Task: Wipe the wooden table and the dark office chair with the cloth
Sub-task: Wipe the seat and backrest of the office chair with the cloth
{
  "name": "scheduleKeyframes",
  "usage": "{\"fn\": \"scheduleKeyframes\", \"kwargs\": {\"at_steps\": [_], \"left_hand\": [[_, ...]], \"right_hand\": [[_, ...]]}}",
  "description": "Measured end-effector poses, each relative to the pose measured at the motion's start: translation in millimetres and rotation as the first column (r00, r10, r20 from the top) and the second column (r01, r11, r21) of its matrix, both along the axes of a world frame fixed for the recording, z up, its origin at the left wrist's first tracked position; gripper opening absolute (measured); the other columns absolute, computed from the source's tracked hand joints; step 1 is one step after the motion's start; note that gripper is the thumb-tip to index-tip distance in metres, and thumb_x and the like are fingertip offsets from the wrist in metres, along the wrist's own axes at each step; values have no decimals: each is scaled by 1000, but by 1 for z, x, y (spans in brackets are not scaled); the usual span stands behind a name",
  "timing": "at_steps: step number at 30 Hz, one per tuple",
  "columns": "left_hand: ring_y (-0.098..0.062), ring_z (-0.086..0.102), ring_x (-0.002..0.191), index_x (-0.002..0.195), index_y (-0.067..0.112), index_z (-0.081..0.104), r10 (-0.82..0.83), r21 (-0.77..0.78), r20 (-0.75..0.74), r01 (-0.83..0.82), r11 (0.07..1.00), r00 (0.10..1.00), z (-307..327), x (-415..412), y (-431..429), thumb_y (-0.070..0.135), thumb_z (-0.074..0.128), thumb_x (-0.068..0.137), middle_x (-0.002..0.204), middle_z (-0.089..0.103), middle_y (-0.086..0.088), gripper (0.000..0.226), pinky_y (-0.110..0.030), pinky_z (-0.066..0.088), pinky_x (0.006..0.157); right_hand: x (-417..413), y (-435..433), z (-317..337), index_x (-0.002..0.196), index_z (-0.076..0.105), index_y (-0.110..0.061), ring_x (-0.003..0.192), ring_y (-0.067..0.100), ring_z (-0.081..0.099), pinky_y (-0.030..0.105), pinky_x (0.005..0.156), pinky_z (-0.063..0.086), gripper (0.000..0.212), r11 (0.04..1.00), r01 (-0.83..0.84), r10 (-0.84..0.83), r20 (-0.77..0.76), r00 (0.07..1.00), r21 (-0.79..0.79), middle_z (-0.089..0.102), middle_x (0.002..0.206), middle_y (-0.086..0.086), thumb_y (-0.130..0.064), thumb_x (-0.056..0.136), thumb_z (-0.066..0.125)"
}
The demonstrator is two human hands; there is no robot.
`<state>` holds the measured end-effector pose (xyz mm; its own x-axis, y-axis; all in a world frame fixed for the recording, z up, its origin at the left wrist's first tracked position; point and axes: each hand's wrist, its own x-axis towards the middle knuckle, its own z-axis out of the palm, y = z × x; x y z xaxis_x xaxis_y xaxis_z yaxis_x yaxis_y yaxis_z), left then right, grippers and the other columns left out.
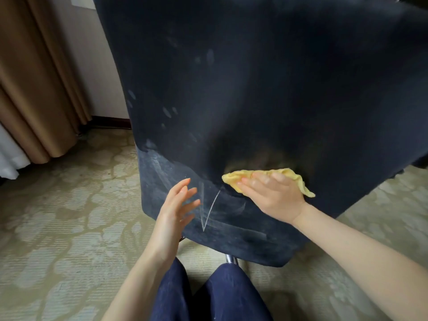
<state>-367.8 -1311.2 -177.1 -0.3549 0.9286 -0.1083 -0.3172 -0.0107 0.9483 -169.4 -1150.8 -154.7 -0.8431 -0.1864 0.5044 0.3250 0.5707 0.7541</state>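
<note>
Right hand (271, 195): fingers straight and close together, palm flat, pressing the yellow cloth (234, 179) against the back of the dark office chair (254, 89). The cloth lies bunched under the fingers, and one corner sticks out past the hand at 3 o'clock.

Left hand (176, 209): fingers spread and relaxed, holding nothing. It sits at 9 o'clock of the right hand, in front of the chair's lower edge (contact with the upholstery cannot be confirmed).

Between the two hands, the upholstery carries pale scratch marks (209, 212) in a V shape. Lighter smudges are scattered higher up the panel toward 11 o'clock.

The chair back fills the upper and central frame, with the cloth on its lower part. A chrome post (231, 259) shows below the chair's bottom edge. Two knees in dark blue trousers (208, 297) occupy 6 o'clock of the frame.

Patterned beige carpet (69, 205) covers the floor. A tan curtain (34, 89) hangs at 10 o'clock, with a pale wall (92, 54) and a dark baseboard (111, 120) beside it.
</note>
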Motion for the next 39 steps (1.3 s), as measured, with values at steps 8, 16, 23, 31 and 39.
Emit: {"fn": "scheduleKeyframes", "kwargs": {"at_steps": [8, 16, 23, 31, 39], "left_hand": [[-10, 41, 129, 134, 38, 44, 148, -68, -200, -165, 984, 968, 8, -23, 12, 33, 49, 96, 143, 41, 9, 39, -32, 32, 107], [-9, 19, 143, 148, 35, 21, 310, 87, -295, -297, 951, 904, 63, -62, 39, 31, 48, 97, 157, 18, 11, 58, -41, 17, 118], [-10, 12, 145, 149, 38, 16, 272, 80, -348, -261, 962, 897, 68, -68, 41, 21, 42, 98, 158, 14, 11, 60, -43, 14, 119], [-11, -7, 146, 150, 36, 0, 261, 13, -439, -284, 959, 860, 47, -73, 50, -3, 47, 84, 159, -12, 9, 90, -24, 10, 104], [-17, 1, 146, 149, 35, -10, 276, 21, -383, -290, 957, 882, 56, -104, 70, -10, 47, 73, 159, -9, 9, 105, -30, 17, 110]], "right_hand": [[30, -4, 11, 87, 78, -15, 69, 12, 66, 23, 72, 49, 18, 991, -24, 64, 311, 948, -131, 70, 78, -5, -2, 84, 65], [-31, -12, 91, 87, 78, -12, 64, 16, 66, 29, 65, 41, 20, 995, -95, 98, -103, 990, 36, 72, 78, -1, 3, 85, 65], [-126, -30, 145, 86, 79, -20, 65, 18, 66, 30, 68, 39, 16, 988, -75, 130, -476, 870, 134, 69, 73, -4, -8, 87, 69], [-174, -25, 78, 76, 75, -24, 61, 12, 57, 28, 70, 38, 15, 998, 16, 9, -381, 925, 63, 60, 65, -7, -14, 86, 69], [-135, -11, 23, 69, 69, -22, 62, 10, 50, 25, 72, 40, 16, 998, -50, 45, 106, 993, 49, 52, 63, -8, -10, 77, 74]]}}
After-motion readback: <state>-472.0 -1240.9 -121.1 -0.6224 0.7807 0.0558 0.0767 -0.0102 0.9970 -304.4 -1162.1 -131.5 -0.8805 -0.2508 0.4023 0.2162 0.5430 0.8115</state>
